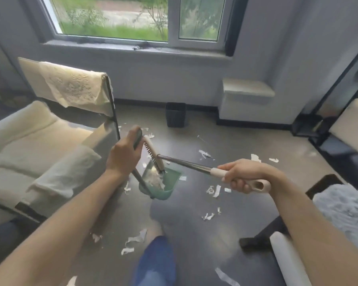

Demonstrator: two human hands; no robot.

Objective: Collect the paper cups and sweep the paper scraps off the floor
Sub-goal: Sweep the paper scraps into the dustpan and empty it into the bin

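While the left hand (123,155) grips the green dustpan's (163,184) handle, the right hand (243,175) clasps the broom (155,156), combing scraps (156,181) in; next, tipping into the black bin (175,114) beyond the dustpan seems due.

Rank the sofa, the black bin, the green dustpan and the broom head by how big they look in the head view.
1. sofa, by far the largest.
2. black bin and green dustpan: these look about alike, and the dustpan sits nearer the camera, so no firm order.
3. broom head, the smallest.

Soft daylight enters through the white-framed glass window (132,19). The picture is slightly blurred. Wide-angle distortion bends its edges.
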